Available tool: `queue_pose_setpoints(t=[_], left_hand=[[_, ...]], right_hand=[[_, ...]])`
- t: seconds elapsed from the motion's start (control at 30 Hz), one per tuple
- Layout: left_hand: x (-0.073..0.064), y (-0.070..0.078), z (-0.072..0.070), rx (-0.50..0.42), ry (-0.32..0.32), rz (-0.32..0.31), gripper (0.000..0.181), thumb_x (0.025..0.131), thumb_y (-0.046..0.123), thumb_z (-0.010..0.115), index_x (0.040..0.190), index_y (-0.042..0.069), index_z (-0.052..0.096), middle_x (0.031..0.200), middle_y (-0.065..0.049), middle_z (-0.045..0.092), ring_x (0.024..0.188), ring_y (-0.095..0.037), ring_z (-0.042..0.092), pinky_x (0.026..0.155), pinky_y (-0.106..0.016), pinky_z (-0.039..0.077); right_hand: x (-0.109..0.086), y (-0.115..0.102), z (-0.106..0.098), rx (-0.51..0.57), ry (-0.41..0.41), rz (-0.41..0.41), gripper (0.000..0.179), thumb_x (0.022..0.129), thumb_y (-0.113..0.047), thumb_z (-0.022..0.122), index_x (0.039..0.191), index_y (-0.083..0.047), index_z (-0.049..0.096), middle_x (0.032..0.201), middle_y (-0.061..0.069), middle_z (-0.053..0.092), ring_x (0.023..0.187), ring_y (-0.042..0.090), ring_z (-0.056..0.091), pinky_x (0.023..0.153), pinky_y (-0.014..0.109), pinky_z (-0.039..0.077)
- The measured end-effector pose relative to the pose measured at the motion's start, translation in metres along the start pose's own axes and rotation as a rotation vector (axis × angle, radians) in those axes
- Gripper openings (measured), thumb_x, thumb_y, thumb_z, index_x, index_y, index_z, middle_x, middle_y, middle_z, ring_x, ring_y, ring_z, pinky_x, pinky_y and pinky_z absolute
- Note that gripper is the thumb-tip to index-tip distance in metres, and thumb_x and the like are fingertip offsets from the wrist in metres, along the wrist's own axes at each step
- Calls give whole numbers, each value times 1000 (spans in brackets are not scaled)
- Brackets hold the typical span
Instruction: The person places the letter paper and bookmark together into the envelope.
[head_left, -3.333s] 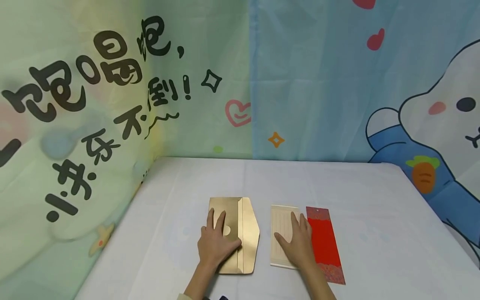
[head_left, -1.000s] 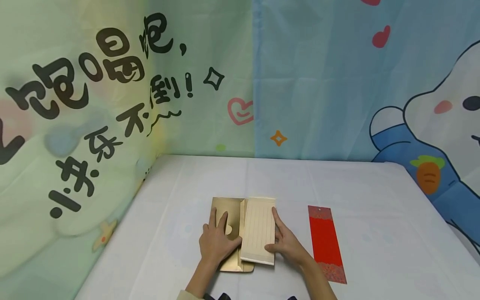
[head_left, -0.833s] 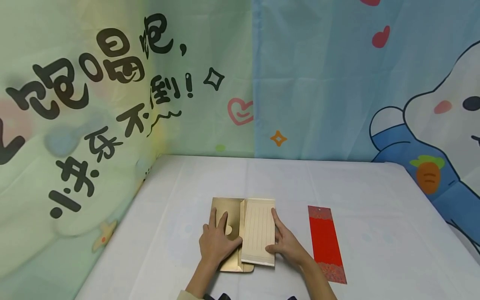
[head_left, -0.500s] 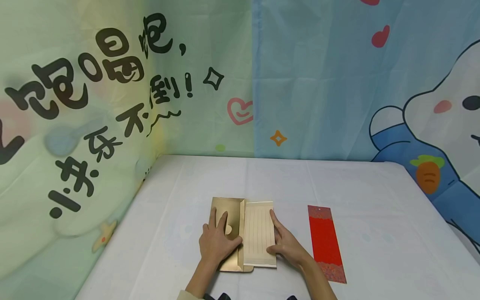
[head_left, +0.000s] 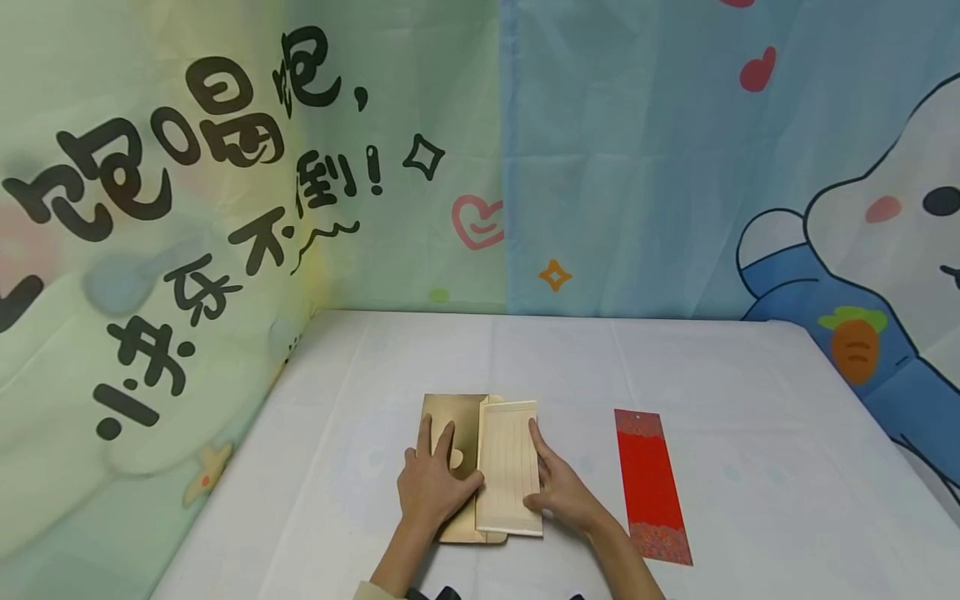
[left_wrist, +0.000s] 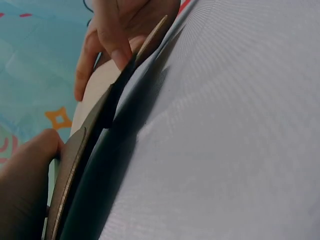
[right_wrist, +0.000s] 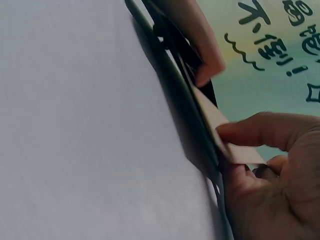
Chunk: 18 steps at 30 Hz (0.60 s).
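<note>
A gold envelope (head_left: 459, 417) lies on the white cloth with its flap side to the right. My left hand (head_left: 435, 483) rests flat on it, fingers spread and thumb at the edge of its opening. Folded cream letter paper (head_left: 506, 467) with ruled lines overlaps the flap, its left edge along the opening. My right hand (head_left: 562, 492) pinches the paper by its right edge. In the right wrist view, that hand's thumb (right_wrist: 245, 132) lies on top of the paper with fingers beneath. The left wrist view shows the envelope edge (left_wrist: 70, 170) raised beside the left thumb.
To the right, a long red paper strip (head_left: 651, 483) with patterned ends lies on the white tablecloth (head_left: 750, 433). Printed cloth hangings (head_left: 637, 167) stand behind and to the left of the table.
My right hand has taken the letter paper from beside the red strip, brought it left over the envelope's flap, straightened it and moved it slightly further left. The left hand has stayed on the envelope.
</note>
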<state>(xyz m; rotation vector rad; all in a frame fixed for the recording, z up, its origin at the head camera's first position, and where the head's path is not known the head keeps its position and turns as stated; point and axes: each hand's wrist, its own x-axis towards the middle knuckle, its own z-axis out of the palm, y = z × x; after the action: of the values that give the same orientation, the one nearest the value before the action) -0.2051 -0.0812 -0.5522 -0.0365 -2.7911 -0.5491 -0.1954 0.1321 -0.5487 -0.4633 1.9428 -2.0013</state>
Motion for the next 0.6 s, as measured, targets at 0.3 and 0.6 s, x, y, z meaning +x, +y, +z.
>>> queue_pose_setpoints(t=[0.3, 0.6], left_hand=[[1, -1, -1, 7, -5, -8, 81, 60, 54, 58, 135, 25, 48, 148, -8, 27, 75, -25, 46, 43, -28, 31], [0, -2, 2, 25, -7, 5, 83, 61, 55, 58, 137, 24, 47, 148, -9, 26, 76, -25, 46, 43, -28, 31]], right_hand=[[2, -2, 12, -122, -60, -44, 112, 61, 25, 53, 148, -13, -6, 152, 10, -12, 133, 36, 21, 85, 31, 46], [6, -5, 18, -344, -25, -84, 109, 65, 16, 70, 148, -7, 4, 152, 17, 0, 128, 33, 35, 92, 29, 40]])
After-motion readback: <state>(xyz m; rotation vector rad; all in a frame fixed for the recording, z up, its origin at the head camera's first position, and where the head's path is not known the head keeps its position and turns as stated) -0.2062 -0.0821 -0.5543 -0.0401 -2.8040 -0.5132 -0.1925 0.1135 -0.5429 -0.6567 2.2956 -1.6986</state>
